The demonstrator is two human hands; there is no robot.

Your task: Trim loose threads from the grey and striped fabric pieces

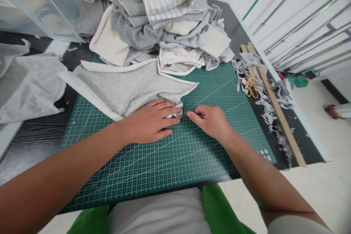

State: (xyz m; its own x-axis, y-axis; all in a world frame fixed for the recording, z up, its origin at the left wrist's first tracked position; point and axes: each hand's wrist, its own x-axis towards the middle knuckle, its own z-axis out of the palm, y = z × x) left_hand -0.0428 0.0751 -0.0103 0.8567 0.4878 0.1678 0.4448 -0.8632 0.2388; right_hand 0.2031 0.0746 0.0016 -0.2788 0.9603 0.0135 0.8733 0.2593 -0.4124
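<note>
Both hands worked on the cutting mat [170, 161]: left hand [149, 122] flat, pinning grey cloth [128, 87]; right hand [211, 119] pinched on a thin tool [184, 116], best kept low at the hem.

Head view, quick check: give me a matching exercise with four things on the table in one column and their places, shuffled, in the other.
Things:
1. grey fabric piece
2. wooden ruler
3. fabric pile
4. thin tool

Places:
A. along the table's right edge
B. at the table's far end
C. in the right hand
D. under the left hand on the green cutting mat

Pairs: 1-D, 2-A, 3-B, 4-C
</note>
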